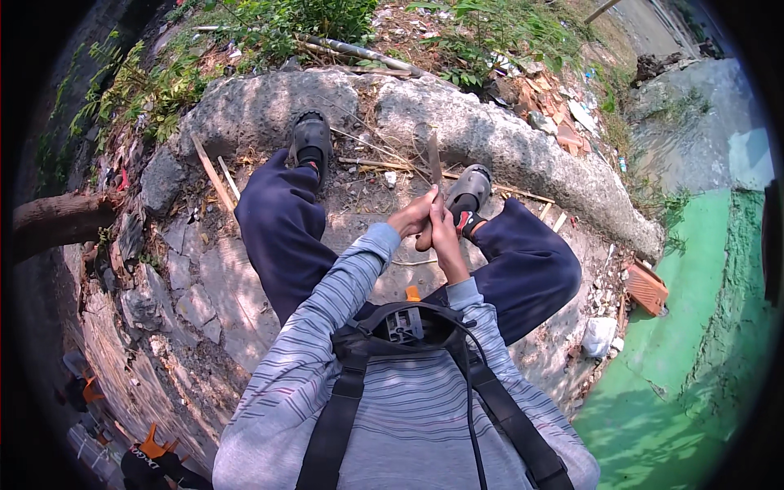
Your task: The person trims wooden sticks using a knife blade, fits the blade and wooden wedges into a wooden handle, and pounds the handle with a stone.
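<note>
A long, narrow knife with a brownish blade points away from me between my feet, and its wooden handle end shows below my hands. My left hand is closed around its middle, at the base of the blade. Pressed against it, my right hand is closed on the knife too. The exact placement of the fingers is partly hidden where the hands overlap. Thin sticks lie on the ground just past my hands.
A rough concrete kerb curves ahead of my grey clogs. Weeds, litter and a bamboo pole lie beyond. A thick log is at left, a green-painted surface and an orange brick-like block at right. People sit at lower left.
</note>
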Demonstrator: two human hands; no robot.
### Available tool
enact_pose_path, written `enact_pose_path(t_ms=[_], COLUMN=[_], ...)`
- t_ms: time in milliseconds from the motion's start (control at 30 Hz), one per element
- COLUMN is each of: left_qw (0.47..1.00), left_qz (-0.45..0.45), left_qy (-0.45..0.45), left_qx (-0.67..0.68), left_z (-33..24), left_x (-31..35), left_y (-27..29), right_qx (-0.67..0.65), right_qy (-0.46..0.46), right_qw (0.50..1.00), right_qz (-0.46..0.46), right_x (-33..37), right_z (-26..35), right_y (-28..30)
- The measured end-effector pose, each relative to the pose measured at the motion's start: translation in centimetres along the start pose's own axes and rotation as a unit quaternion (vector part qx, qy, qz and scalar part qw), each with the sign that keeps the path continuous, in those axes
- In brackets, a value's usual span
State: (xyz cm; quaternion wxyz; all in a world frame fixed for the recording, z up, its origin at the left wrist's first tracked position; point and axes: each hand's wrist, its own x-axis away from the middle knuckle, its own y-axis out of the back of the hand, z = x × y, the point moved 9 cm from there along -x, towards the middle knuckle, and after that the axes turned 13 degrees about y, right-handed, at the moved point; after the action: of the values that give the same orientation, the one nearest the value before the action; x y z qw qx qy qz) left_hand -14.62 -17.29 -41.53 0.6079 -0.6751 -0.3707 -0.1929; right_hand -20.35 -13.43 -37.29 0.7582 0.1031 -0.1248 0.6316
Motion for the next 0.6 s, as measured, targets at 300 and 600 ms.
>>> enact_pose_path(t_ms=[300,600], left_qw=[0.988,0.994], left_qz=[-0.046,-0.096], left_qy=[-0.011,-0.025], left_qx=[-0.148,0.037], left_z=[0.4,-0.6], left_x=[0.1,-1.4], left_y=[0.7,6.8], right_qx=[0.149,0.375], right_qy=[-0.010,0.110], right_qw=[0.988,0.920], right_qz=[-0.039,-0.032], right_x=[-0.6,-0.2], right_z=[-0.4,7.2], right_y=[2.6,1.3])
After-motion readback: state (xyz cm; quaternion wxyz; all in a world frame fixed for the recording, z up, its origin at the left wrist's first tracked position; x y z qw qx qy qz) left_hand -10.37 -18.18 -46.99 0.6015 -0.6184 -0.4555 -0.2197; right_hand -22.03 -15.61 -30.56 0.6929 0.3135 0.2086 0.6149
